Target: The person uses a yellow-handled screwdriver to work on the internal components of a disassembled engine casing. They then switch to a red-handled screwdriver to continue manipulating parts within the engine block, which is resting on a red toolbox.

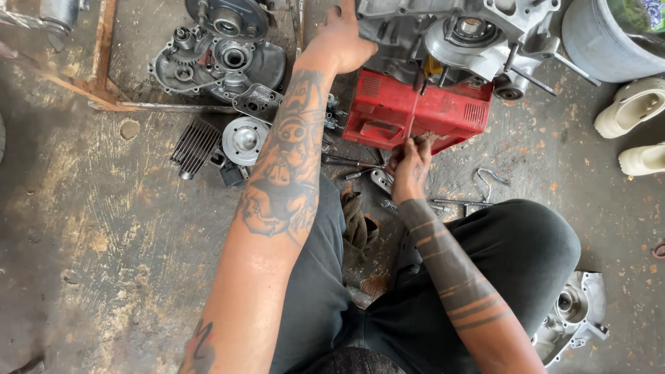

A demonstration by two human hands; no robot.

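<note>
Red metal box point(409, 111) | my left hand point(344, 40) pressed flat on engine case point(443, 34) above it | right hand point(410, 165) fingers pinched a thin tool point(418, 104) at its near edge.

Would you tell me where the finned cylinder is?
Left of centre on the floor, the finned cylinder lies beside the round silver cover, below the engine case.

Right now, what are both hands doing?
Left hand: open, pressed on the grey engine case.
Right hand: closed on a thin tool by the red cover.
</note>
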